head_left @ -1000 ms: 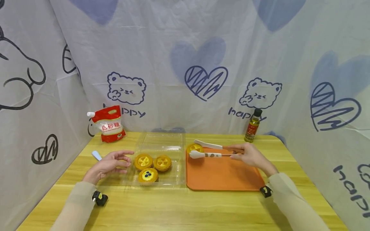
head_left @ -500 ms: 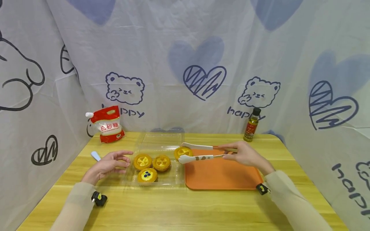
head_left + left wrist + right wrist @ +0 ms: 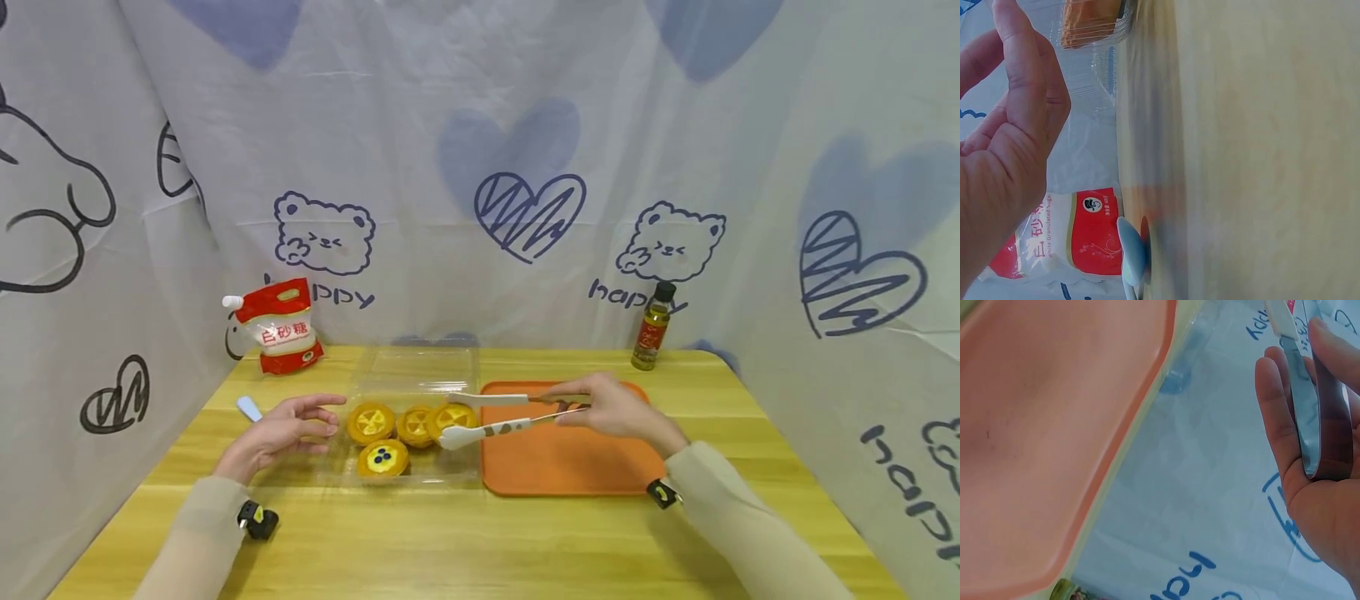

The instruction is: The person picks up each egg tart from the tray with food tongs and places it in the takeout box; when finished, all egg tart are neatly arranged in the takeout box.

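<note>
My right hand (image 3: pixel 626 408) grips metal tongs (image 3: pixel 517 427) with white, brown-spotted tips. In the right wrist view, the tongs' bent metal end (image 3: pixel 1332 444) lies against the palm. Between the white tips is a yellow-topped tart (image 3: pixel 452 419), over the right part of a clear hinged container (image 3: pixel 467 462) and overlapping a neighbouring tart (image 3: pixel 417 427). Another plain tart (image 3: pixel 371 423) and one with blueberries (image 3: pixel 383 457) sit in the container. My left hand (image 3: pixel 292 427) is beside the container's left edge, fingers loosely bent, holding nothing; the left wrist view shows it (image 3: pixel 1022 119) above the table.
An orange tray (image 3: pixel 570 467) lies right of the container, whose lid (image 3: pixel 416 367) stands open behind. A red-and-white sugar bag (image 3: pixel 287 329) is at the back left, with a pale blue spoon (image 3: pixel 1132 250) near it. An oil bottle (image 3: pixel 651 337) stands back right.
The right hand has carried the tart in the tongs leftward, from above the tray's left corner to over the container beside the other tarts. The left hand has stayed put.
</note>
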A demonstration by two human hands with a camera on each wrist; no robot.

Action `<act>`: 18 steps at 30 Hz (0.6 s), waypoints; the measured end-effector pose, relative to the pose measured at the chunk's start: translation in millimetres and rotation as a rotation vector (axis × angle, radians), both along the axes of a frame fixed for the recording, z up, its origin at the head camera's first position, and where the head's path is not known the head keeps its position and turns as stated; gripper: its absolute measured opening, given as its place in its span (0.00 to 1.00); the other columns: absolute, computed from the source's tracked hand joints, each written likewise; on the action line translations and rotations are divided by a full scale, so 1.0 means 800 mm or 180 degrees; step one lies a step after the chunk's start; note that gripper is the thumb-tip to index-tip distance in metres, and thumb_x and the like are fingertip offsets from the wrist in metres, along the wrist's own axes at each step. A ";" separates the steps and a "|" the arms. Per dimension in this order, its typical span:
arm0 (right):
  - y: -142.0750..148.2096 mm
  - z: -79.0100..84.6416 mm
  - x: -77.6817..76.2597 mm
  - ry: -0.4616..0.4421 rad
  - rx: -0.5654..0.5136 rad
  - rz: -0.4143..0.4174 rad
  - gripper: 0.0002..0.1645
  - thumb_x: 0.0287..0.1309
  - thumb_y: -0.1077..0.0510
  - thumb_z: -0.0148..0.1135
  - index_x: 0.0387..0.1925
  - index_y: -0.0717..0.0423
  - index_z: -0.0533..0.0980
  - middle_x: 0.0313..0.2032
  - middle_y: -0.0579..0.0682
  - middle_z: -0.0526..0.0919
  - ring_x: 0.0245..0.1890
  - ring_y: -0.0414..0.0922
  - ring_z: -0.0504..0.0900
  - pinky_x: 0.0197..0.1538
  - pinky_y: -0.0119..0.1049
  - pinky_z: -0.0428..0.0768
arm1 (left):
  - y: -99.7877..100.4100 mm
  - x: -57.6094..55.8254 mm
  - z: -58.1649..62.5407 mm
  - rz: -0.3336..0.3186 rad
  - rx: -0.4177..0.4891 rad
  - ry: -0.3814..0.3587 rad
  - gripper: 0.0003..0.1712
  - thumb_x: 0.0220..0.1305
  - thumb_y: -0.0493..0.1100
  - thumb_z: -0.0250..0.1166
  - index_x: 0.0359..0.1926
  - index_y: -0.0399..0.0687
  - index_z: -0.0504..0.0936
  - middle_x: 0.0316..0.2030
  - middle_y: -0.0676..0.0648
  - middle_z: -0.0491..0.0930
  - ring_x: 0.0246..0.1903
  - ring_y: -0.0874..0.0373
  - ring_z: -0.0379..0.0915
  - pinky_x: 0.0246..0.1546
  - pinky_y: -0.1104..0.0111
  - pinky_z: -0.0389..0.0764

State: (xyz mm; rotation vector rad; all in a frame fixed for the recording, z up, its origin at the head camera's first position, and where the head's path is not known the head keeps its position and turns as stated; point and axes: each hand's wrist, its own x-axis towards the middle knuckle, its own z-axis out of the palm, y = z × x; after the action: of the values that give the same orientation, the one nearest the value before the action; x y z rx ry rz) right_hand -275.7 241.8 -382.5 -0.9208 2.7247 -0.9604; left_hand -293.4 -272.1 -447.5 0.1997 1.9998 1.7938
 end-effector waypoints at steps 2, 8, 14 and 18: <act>-0.006 0.001 -0.001 0.0025 0.0008 0.0060 0.24 0.58 0.51 0.69 0.57 0.43 0.80 0.42 0.42 0.87 0.21 0.39 0.72 0.25 0.30 0.70 | -0.001 0.000 0.001 0.0012 -0.0002 0.0005 0.38 0.64 0.34 0.64 0.72 0.37 0.58 0.45 0.45 0.77 0.39 0.57 0.79 0.42 0.63 0.86; -0.020 0.005 -0.004 -0.0018 0.0080 0.0239 0.22 0.59 0.53 0.68 0.56 0.46 0.81 0.43 0.42 0.87 0.32 0.40 0.80 0.33 0.31 0.77 | -0.001 0.001 0.001 -0.0061 0.0023 -0.0010 0.39 0.65 0.35 0.64 0.72 0.37 0.58 0.45 0.45 0.77 0.40 0.56 0.78 0.43 0.62 0.86; -0.032 0.017 -0.008 -0.0060 0.0199 0.0440 0.21 0.60 0.56 0.67 0.56 0.50 0.81 0.44 0.44 0.87 0.35 0.41 0.82 0.36 0.33 0.80 | 0.000 0.001 0.001 -0.0053 0.0051 -0.0028 0.39 0.65 0.35 0.64 0.72 0.37 0.58 0.45 0.46 0.77 0.39 0.57 0.78 0.42 0.63 0.86; -0.040 0.026 -0.012 0.0026 0.0389 0.0535 0.21 0.59 0.56 0.68 0.55 0.49 0.81 0.45 0.43 0.86 0.37 0.36 0.82 0.41 0.32 0.81 | -0.002 0.002 0.003 -0.0048 0.0051 -0.0022 0.39 0.64 0.35 0.64 0.72 0.37 0.57 0.45 0.45 0.77 0.39 0.57 0.78 0.41 0.63 0.86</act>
State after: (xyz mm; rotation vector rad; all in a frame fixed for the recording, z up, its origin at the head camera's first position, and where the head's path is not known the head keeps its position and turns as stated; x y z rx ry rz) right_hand -285.0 209.6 -361.8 -1.1107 2.6270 -0.7529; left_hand -292.1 -273.6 -445.3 0.2128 1.9747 1.7994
